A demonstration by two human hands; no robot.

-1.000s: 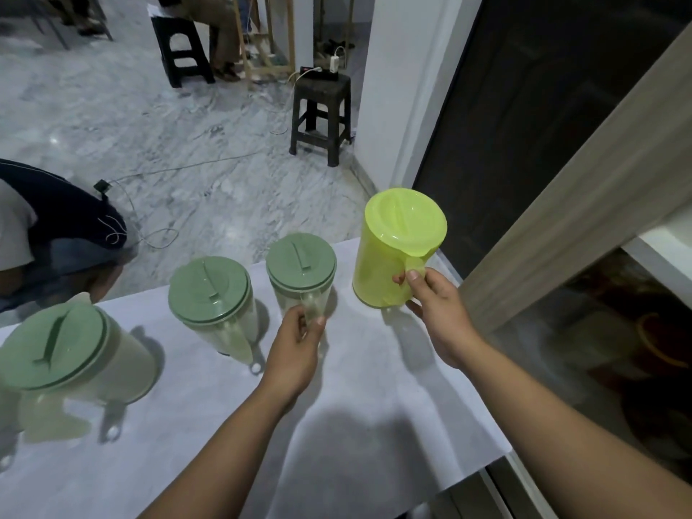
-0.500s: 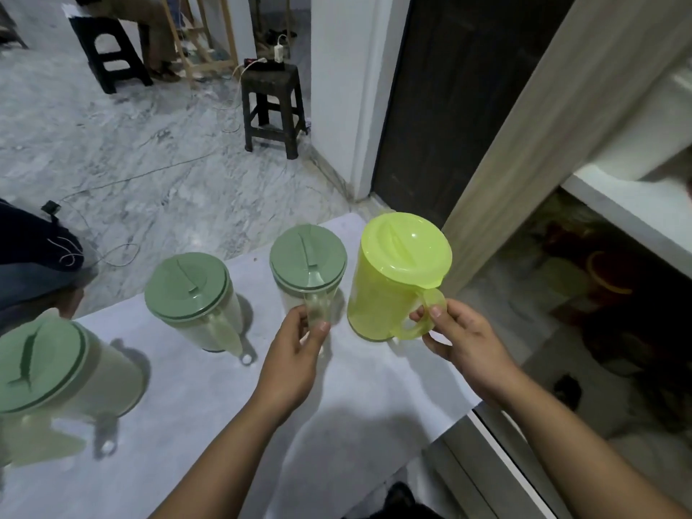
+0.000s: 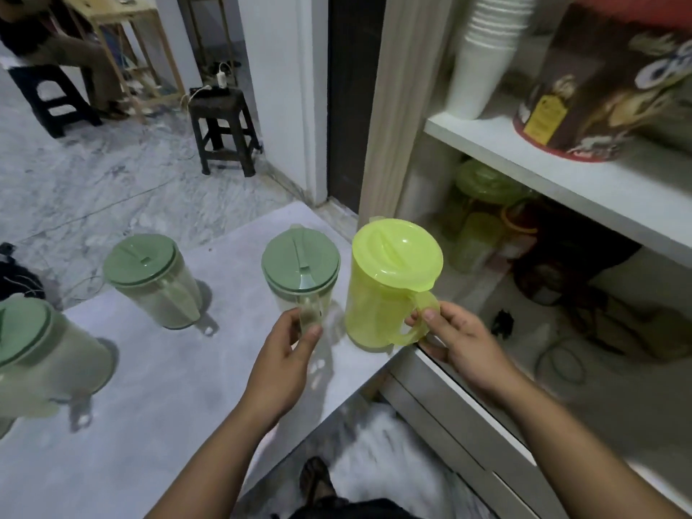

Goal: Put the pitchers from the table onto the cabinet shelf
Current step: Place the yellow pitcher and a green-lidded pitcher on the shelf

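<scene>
A lime-green pitcher [image 3: 382, 290] stands at the right corner of the white table [image 3: 157, 398]; my right hand [image 3: 457, 339] grips its handle. Just left of it is a clear pitcher with a dark green lid [image 3: 299, 271], and my left hand [image 3: 288, 357] pinches its handle. Two more green-lidded pitchers stand further left, one [image 3: 149, 279] mid-table and one [image 3: 41, 354] at the left edge. The open cabinet is on the right, with its upper white shelf [image 3: 561, 174] and a lower compartment behind the lime pitcher.
The upper shelf holds a stack of white cups [image 3: 483, 58] and a brown patterned box [image 3: 606, 84]. Yellow-green containers [image 3: 483, 211] and dark clutter fill the lower compartment. A dark stool [image 3: 224, 133] stands on the marble floor beyond, near a seated person [image 3: 56, 46].
The view has swung right, bringing the cabinet shelves into sight. The lime pitcher has shifted toward the table's right corner in my right hand. My left hand stays on the green-lidded pitcher's handle.
</scene>
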